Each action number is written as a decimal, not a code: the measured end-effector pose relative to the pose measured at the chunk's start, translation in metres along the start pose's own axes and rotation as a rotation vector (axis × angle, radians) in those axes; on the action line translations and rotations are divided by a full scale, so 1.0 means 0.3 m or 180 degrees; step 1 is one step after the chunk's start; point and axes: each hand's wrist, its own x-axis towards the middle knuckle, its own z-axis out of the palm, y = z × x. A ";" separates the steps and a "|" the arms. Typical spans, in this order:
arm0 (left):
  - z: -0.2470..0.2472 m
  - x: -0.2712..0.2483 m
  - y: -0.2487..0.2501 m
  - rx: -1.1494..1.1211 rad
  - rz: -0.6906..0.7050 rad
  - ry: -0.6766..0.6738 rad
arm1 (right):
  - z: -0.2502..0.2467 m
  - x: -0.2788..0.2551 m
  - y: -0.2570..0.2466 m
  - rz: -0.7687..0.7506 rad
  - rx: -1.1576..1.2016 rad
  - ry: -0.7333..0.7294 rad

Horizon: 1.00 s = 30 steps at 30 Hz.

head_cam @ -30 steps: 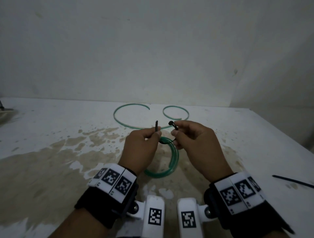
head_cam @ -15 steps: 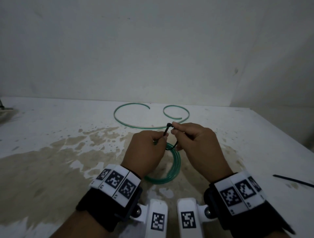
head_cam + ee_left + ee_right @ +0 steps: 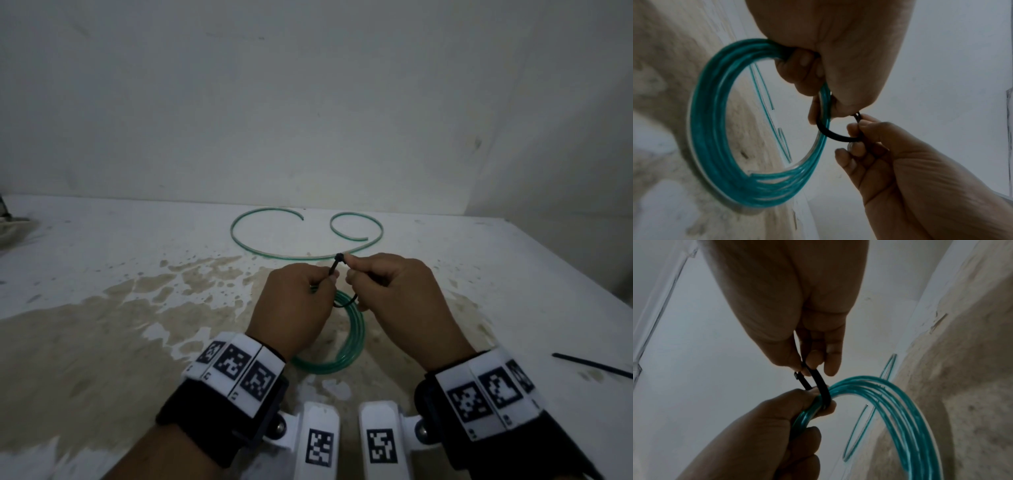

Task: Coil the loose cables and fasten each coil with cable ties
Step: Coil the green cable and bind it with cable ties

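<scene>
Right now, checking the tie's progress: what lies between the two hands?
In the left wrist view, a black cable tie loops round the green coiled cable, bridging left hand and right hand.

A stained white table (image 3: 102, 260) carries a loose green cable (image 3: 260, 251); a spare black cable tie (image 3: 592, 366) lies well right of it.

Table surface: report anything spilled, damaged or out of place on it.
The table carries a broad brownish stain with splatter marks across its left and middle, under the hands; spill or worn coating, I cannot tell. A spare cable tie lies loose at the right.
</scene>
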 end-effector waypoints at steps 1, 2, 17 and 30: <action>0.001 0.000 -0.001 0.0027 0.0041 -0.0010 | -0.003 -0.001 -0.003 0.0014 -0.0008 -0.0023; 0.003 -0.001 -0.002 0.0057 0.0086 -0.0021 | -0.007 -0.002 -0.006 0.0025 -0.0012 -0.0038; 0.009 -0.011 0.020 0.0426 0.0679 -0.0114 | -0.031 0.007 -0.033 0.0572 0.0911 -0.0089; 0.016 -0.009 0.023 0.0054 0.0480 -0.0009 | -0.033 0.008 -0.022 0.0328 0.0628 0.0291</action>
